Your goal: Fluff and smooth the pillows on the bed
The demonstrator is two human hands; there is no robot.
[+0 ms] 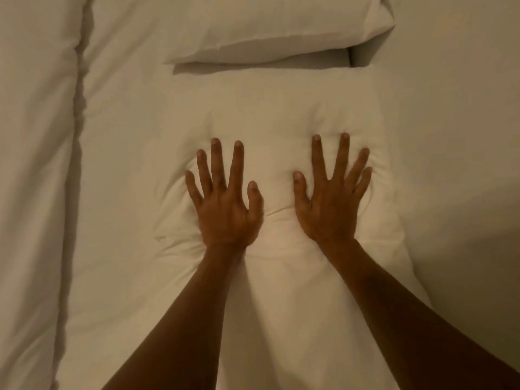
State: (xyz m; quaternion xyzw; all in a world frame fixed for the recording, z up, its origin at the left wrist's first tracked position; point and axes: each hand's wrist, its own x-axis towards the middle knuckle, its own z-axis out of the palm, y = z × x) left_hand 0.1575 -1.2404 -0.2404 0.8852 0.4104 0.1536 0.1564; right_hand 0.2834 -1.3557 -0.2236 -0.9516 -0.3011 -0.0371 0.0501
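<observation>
A white pillow lies lengthwise in the middle of the bed below me. My left hand presses flat on its left half, fingers spread wide. Pressing down beside it on the right half is my right hand, also flat with fingers apart. The fabric dents and creases around both palms. Neither hand holds anything. A second white pillow lies crosswise at the top of the view, its near edge just beyond the first pillow.
The white bed sheet spreads to the right of the pillows. A thick white duvet lies folded along the left side, with a deep seam between it and the mattress.
</observation>
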